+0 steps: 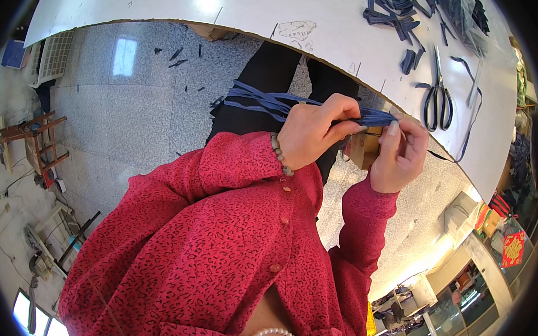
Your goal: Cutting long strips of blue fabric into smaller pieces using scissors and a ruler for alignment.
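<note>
A bundle of narrow blue fabric strips [265,103] runs across the black trousers over my lap, its loose ends trailing left. My left hand [319,129], with a beaded bracelet at the wrist, pinches the bundle between thumb and fingers. Just to the right, my right hand [400,154] grips the gathered end with thumb and fingertips. Both hands are in front of the edge of a white table [317,51]. On that table, to the right, lie black-handled scissors [439,88]. A thin dark strip [470,130] hangs over the edge beside my right hand.
Loose dark-blue strips [391,15] are heaped at the table's far right, next to a clear plastic bag [466,20]. Below the table edge stands a cardboard box [361,151]. Fabric scraps [178,56] litter the floor. A wooden stool [39,139] is at left.
</note>
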`<state>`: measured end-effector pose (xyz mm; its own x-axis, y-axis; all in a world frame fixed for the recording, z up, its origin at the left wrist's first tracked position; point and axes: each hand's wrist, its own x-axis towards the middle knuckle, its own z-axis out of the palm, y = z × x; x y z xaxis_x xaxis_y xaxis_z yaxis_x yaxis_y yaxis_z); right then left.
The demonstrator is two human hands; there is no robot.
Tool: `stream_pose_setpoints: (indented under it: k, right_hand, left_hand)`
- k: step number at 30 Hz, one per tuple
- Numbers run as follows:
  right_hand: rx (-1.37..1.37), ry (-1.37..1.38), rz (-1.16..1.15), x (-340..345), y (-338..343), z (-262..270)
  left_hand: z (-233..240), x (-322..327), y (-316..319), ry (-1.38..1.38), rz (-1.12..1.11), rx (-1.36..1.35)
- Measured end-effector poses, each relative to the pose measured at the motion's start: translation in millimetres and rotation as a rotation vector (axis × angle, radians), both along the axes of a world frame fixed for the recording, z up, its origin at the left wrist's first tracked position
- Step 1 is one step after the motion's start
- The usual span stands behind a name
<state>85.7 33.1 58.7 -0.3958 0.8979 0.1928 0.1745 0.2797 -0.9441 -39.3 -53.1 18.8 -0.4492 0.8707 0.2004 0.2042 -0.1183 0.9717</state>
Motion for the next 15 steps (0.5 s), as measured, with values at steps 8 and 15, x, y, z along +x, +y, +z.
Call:
stream_pose_setpoints:
  k: [8,15]
  right_hand:
    - [0.020,-0.014,0.005,3.7,1.4,-3.2]
    - [0.069,0.007,0.067,5.0,-0.3,5.7]
  left_hand:
    - [5.2,-1.6,-1.1,0.015,-0.039,-0.077]
    - [9.6,-7.3,3.4,0.026,0.047,0.033]
